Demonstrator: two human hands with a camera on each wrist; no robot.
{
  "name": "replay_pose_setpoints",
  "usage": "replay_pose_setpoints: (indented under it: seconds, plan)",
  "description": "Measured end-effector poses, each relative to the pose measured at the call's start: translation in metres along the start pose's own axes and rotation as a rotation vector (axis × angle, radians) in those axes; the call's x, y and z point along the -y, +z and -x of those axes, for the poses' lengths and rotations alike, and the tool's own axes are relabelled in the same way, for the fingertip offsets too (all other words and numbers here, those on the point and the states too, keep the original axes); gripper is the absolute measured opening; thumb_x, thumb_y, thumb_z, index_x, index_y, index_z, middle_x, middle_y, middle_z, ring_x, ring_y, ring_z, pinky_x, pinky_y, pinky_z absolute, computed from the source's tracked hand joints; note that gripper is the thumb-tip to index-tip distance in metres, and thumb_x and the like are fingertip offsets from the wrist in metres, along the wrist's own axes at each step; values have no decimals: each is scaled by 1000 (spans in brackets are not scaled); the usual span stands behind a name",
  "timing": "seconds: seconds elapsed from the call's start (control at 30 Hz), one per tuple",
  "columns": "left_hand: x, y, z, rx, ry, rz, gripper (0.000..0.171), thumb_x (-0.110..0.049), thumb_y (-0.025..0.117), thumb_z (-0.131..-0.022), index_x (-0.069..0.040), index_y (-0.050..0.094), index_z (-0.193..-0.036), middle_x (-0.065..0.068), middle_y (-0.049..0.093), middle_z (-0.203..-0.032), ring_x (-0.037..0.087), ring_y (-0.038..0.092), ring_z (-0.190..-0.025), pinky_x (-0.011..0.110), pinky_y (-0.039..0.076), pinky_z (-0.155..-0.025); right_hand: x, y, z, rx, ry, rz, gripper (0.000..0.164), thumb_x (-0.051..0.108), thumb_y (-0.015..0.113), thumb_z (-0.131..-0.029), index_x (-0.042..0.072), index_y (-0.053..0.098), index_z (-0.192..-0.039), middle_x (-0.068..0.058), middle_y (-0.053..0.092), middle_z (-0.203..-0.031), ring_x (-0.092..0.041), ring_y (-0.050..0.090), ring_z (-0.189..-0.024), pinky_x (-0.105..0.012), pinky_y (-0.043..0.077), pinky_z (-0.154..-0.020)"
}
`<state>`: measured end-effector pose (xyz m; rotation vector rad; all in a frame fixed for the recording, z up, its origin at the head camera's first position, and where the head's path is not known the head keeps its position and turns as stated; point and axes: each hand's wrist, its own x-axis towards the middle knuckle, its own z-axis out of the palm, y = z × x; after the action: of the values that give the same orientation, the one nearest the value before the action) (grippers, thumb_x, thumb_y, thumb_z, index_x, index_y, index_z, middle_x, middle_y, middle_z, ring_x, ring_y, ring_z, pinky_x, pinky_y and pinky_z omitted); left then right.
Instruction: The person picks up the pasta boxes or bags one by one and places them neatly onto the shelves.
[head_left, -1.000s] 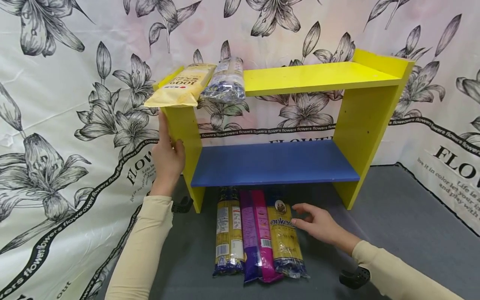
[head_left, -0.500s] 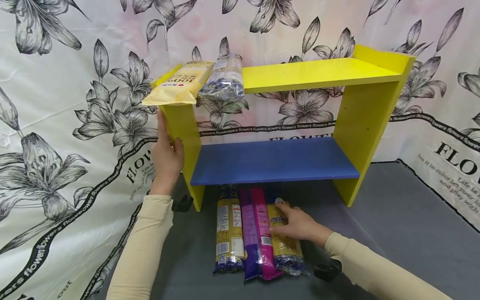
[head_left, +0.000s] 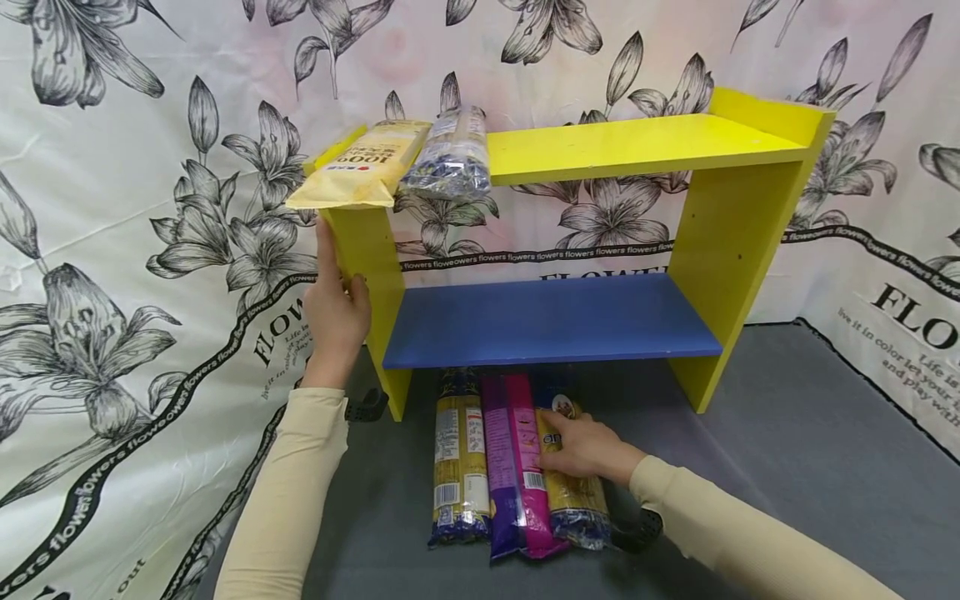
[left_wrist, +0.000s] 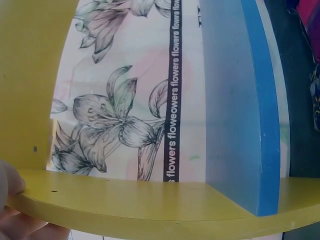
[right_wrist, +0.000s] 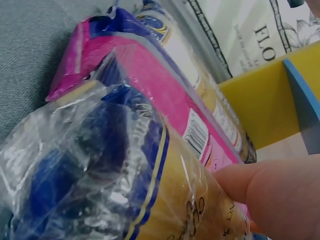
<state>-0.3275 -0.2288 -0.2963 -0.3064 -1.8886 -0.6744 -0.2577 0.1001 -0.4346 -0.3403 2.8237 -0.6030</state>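
Note:
At the left side panel of a yellow shelf unit (head_left: 705, 250), my left hand (head_left: 336, 317) grips the front edge. Its thumb (left_wrist: 11, 179) lies on the inner face, fingers on the outer. My right hand (head_left: 588, 448) lies over a clear-and-gold pasta pack (head_left: 579, 500), its fingertips and thumb at the pack's left edge, holding it. Beside that lies a pink and purple pack (head_left: 517, 475), then another gold pasta pack (head_left: 461, 467). All three rest on the grey surface, their far ends beneath the blue shelf (head_left: 551, 321).
On the yellow top shelf (head_left: 622, 154), a cream-yellow pack (head_left: 367, 167) and a clear pasta pack (head_left: 452, 154) lie at the left end, overhanging the front. A flower-print cloth (head_left: 187, 250) hangs behind. Grey cloth (head_left: 810, 467) covers the table.
My right hand has moved left from beside the right-hand pasta pack onto it, and its fingers have closed at the pack's left edge. The left hand keeps its place on the panel.

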Motion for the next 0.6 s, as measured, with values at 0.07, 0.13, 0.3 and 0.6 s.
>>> replay_pose_setpoints:
  seconds: [0.07, 0.13, 0.3, 0.6]
  plan:
    - [0, -1, 0, 7, -14, -1, 74, 4, 51, -93, -7, 23, -161, 24, 48, -57, 26, 31, -45, 36, 24, -49, 0, -1, -1, -1, -20, -2, 85, 45, 75, -83, 14, 43, -155, -25, 62, -136, -49, 55, -122, -57, 52, -87]
    - [0, -1, -1, 17, -23, 1, 75, 3, 51, -93, -8, 22, -161, 24, 49, -57, 27, 32, -45, 36, 24, -49, -1, -1, -2, 0, -30, -13, 84, 41, 76, -82, 14, 43, -155, -26, 61, -137, -50, 54, -124, -56, 53, -85]
    - [0, -2, -1, 29, -30, 2, 73, 1, 50, -94, -7, 22, -161, 24, 49, -58, 28, 33, -45, 37, 25, -49, -4, -4, -2, 29, -28, -85, 84, 29, 76, -82, 16, 41, -157, -34, 48, -146, -43, 60, -112, -45, 56, -58]
    - [0, -2, 0, 23, -20, 5, 72, 2, 50, -94, -4, 23, -160, 23, 47, -56, 29, 33, -43, 37, 24, -49, -21, -11, 0, 70, 2, -275, 84, 11, 75, -78, 19, 43, -156, -34, 39, -148, -17, 47, -55, -32, 44, -40]
